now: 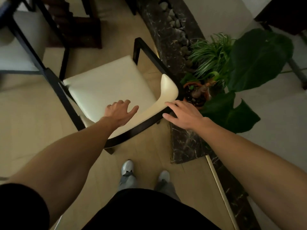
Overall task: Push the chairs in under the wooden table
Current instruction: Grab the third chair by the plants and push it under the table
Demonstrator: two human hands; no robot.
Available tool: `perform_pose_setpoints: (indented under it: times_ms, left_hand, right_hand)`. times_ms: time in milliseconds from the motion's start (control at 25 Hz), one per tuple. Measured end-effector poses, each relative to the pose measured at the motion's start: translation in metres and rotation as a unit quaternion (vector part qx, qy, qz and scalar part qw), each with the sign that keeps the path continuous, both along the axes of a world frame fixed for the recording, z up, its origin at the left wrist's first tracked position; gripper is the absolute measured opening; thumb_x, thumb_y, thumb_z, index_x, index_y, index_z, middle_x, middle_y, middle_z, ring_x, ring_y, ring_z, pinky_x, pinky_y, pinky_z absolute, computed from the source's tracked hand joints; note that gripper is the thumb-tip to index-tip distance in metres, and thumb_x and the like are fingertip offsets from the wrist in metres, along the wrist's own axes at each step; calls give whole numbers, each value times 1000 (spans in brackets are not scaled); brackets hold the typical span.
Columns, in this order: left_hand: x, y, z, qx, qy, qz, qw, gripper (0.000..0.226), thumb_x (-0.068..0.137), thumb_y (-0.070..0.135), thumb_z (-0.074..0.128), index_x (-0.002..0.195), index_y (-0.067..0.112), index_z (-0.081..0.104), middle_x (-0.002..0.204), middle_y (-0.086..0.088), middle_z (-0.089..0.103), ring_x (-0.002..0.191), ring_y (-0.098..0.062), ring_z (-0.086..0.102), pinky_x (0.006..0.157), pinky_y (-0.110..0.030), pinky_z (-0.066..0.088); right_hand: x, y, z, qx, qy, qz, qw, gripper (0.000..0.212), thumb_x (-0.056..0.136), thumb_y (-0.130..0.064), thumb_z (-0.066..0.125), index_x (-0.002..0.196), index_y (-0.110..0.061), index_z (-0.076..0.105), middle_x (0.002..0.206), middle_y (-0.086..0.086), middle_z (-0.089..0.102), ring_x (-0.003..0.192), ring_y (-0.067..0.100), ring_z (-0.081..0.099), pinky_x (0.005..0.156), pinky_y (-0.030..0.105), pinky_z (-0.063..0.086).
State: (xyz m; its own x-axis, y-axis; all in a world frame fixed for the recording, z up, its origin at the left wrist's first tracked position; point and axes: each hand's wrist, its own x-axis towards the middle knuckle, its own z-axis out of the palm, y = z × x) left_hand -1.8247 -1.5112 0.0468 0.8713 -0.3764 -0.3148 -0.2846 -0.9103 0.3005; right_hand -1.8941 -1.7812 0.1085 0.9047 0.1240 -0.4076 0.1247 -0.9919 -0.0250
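Note:
A dark-framed chair with a cream seat (109,87) and curved cream backrest stands on the floor in front of me, turned at an angle. My left hand (118,112) hovers over the backrest near its middle, fingers spread and relaxed, holding nothing. My right hand (183,114) rests with straight fingers on the right end of the backrest rail. A second chair (25,45) with a pale seat stands at the upper left. The dark wooden table's base (79,29) shows at the top, beyond both chairs.
A black marble ledge (184,143) runs diagonally on the right, with pebbles at its far end. A potted plant (196,95) and large green leaves (259,57) sit right beside the chair's right arm. My feet in grey shoes (127,170) stand on the beige floor.

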Motion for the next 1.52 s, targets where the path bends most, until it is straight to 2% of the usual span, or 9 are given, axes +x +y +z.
perform_pose_setpoints:
  times_ms: [160, 400, 520, 760, 960, 1160, 1320, 1520]
  left_hand:
    - [-4, -4, -8, 21, 19, 33, 999, 70, 98, 67, 26, 142, 18, 47, 133, -13, 60, 115, -34, 59, 89, -44, 44]
    - [-34, -19, -34, 29, 40, 178, 983, 71, 97, 69, 25, 142, 19, 47, 133, -12, 61, 114, -33, 60, 91, -47, 46]
    - [-45, -34, -51, 35, 42, 247, 968, 71, 96, 70, 26, 141, 19, 48, 135, -12, 60, 118, -33, 58, 95, -48, 44]
    - [-47, -55, -85, 35, 60, 281, 957, 68, 96, 69, 24, 142, 25, 48, 140, -10, 56, 128, -33, 51, 107, -48, 35]
    - [-48, -52, -119, 64, 61, 285, 954, 71, 93, 69, 14, 139, 29, 51, 135, -5, 58, 129, -27, 48, 110, -46, 29]
    - [-53, -58, -134, 64, 20, 293, 954, 65, 94, 63, 20, 129, 27, 61, 122, 0, 66, 119, -24, 56, 105, -44, 33]
    - [-40, -53, -144, 50, 28, 295, 954, 58, 96, 60, 26, 124, 26, 63, 118, -1, 67, 116, -26, 58, 103, -46, 35]
    - [-44, -55, -145, 40, 32, 292, 955, 59, 95, 60, 26, 126, 25, 62, 122, -1, 66, 117, -25, 57, 104, -47, 34]
  right_hand:
    - [31, -9, -15, 19, -14, 53, 998, 73, 97, -69, 27, 154, -25, 25, 150, 12, 43, 130, 34, 47, 103, 48, 39]
    - [89, -30, -61, 28, 29, 165, 985, 73, 96, -70, 24, 155, -27, 23, 157, 12, 35, 140, 34, 37, 114, 52, 29]
    - [114, -39, -90, 35, 30, 203, 978, 74, 95, -71, 23, 155, -28, 24, 158, 11, 34, 143, 33, 33, 117, 52, 23]
    - [146, -54, -144, 22, 46, 237, 970, 82, 88, -78, 12, 154, -31, 25, 159, 10, 33, 146, 29, 28, 119, 52, 16]
    - [156, -41, -186, 44, 60, 256, 964, 79, 89, -76, 15, 146, -29, 40, 146, 9, 50, 135, 30, 43, 110, 49, 29]
    - [149, -44, -202, 64, -10, 249, 966, 69, 90, -72, 23, 115, -25, 68, 112, 2, 70, 107, 26, 62, 99, 45, 40]
    - [160, -40, -207, 53, -9, 242, 969, 64, 91, -68, 29, 110, -24, 70, 109, 2, 72, 104, 26, 64, 96, 44, 43]
    - [157, -41, -207, 50, -13, 251, 967, 62, 92, -66, 29, 109, -23, 70, 109, 2, 72, 104, 26, 65, 95, 44, 45]
